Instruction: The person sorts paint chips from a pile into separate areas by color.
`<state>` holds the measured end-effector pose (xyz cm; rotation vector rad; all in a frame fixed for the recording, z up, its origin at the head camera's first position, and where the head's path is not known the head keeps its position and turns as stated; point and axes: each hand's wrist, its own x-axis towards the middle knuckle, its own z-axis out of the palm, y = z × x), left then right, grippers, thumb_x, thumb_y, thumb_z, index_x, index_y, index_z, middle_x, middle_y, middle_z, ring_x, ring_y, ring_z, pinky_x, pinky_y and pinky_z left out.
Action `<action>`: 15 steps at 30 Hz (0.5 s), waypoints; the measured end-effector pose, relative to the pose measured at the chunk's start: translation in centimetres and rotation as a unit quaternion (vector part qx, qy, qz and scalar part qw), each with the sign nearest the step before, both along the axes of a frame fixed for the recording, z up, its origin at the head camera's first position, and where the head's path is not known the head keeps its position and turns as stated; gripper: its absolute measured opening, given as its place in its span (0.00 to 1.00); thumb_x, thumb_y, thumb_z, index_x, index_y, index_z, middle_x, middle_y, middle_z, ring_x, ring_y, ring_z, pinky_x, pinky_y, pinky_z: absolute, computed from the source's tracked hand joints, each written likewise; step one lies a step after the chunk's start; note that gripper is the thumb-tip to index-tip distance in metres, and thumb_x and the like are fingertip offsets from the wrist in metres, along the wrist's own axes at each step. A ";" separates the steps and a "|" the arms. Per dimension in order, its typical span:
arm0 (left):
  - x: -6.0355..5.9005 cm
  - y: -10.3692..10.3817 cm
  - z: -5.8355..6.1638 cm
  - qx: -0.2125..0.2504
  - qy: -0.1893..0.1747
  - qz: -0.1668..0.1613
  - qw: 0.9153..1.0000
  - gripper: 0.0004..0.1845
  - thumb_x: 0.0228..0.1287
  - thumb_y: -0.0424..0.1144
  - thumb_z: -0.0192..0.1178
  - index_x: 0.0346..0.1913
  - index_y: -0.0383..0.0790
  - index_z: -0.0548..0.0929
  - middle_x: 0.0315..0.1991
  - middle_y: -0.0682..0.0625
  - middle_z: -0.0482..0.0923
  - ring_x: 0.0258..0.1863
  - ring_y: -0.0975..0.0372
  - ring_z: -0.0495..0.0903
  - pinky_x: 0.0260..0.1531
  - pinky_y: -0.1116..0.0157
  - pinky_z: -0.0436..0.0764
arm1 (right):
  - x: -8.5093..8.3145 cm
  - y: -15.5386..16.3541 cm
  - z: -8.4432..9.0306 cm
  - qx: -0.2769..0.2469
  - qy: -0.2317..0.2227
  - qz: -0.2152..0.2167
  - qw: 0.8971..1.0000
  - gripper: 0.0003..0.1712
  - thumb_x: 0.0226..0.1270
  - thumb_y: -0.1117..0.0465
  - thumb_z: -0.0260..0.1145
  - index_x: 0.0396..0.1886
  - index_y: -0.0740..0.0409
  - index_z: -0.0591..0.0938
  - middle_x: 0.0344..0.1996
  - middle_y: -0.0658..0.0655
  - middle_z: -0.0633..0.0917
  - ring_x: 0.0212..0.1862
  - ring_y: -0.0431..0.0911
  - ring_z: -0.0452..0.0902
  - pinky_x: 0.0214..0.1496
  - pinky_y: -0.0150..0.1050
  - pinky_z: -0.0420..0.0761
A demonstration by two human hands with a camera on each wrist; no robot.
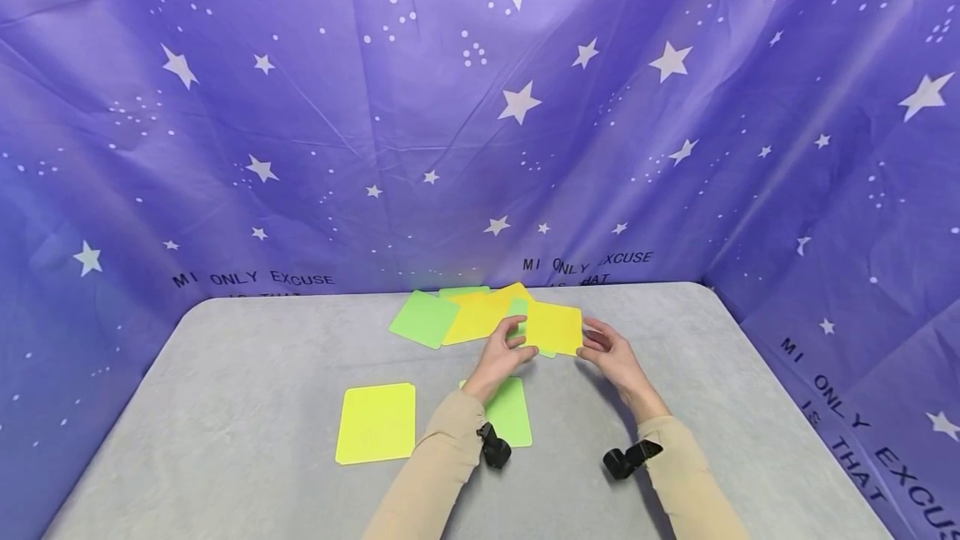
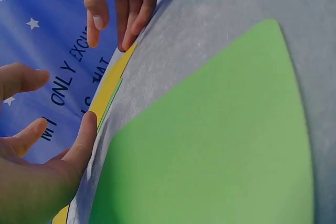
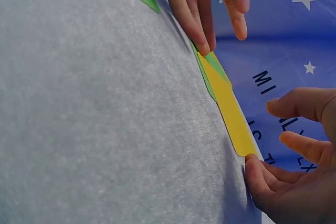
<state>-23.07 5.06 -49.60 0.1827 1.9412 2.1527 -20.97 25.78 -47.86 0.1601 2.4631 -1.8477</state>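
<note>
Both hands hold a yellow card [image 1: 553, 328] between them, with its face turned toward the head camera. My left hand [image 1: 504, 355] has its thumb and fingertips at the card's left side. On the opposite side, my right hand [image 1: 613, 357] holds the edge near the lower corner with the thumb, while other fingers stand spread behind it. In both wrist views the card appears nearly edge-on. A green card [image 1: 518, 307] shows partly from behind the held one. Below my left wrist lies another green card [image 2: 210, 129] on the table, partly covered by that arm in the head view.
A yellow card stack [image 1: 377, 423] lies left of my left forearm. Toward the back, a green card [image 1: 423, 320] and overlapping yellow cards [image 1: 480, 315] lie near the edge of the grey table [image 1: 247, 407]. A purple star-printed curtain [image 1: 420, 107] stands behind.
</note>
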 end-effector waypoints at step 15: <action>0.4 -0.4 -0.1 0.022 -0.034 -0.016 0.999 0.34 0.55 0.26 0.63 0.67 0.36 0.69 0.67 0.35 0.61 0.54 0.49 0.74 0.46 0.59 0.79 | 0.8 0.0 0.4 -0.071 -0.017 0.015 0.997 0.38 0.66 0.72 0.59 0.73 0.67 0.56 0.66 0.75 0.63 0.66 0.62 0.61 0.49 0.27 0.72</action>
